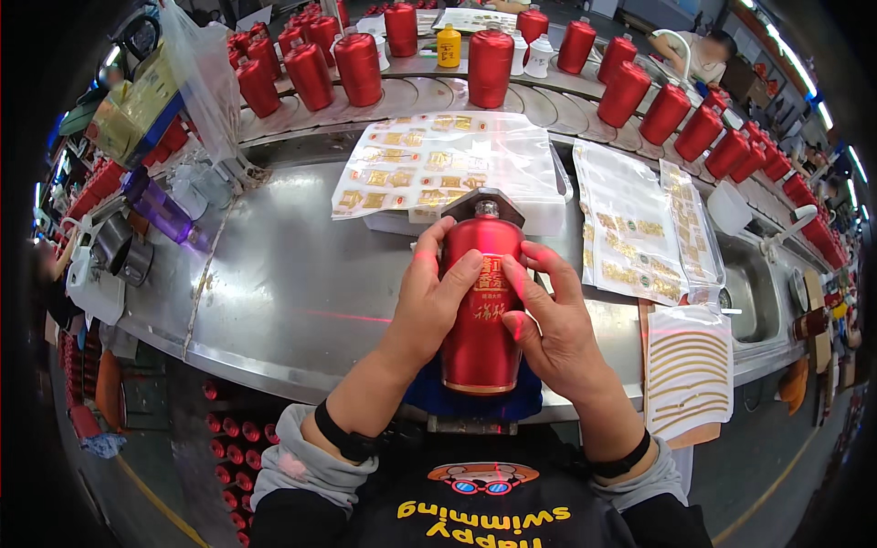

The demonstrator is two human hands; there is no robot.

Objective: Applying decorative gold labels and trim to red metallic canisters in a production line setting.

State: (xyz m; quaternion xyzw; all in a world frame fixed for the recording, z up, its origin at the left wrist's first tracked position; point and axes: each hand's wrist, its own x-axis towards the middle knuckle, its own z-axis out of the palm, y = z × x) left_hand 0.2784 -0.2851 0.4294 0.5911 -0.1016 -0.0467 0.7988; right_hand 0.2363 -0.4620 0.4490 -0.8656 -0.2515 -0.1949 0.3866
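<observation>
A glossy red bottle (481, 352) with a short clear neck lies tilted in front of me, its neck end against a dark angular rest (498, 195) and its base over a blue cloth (429, 391). Gold lettering decals run down its front. My left hand (429, 292) wraps the bottle's left side, thumb pressed on the upper decal. On the other side my right hand (557, 315) has its fingertips at the decal's right edge and its thumb lower on the bottle. Behind the bottle, sheets of gold decals (411, 164) lie on a white tray.
More decal sheets (630, 228) lie at right, above a sheet of gold curved strips (687, 365). A sink (758, 283) is beyond them. Red bottles (491, 68) stand along a curved conveyor (411, 96). A purple water bottle (160, 205) and metal pots (123, 247) are at left.
</observation>
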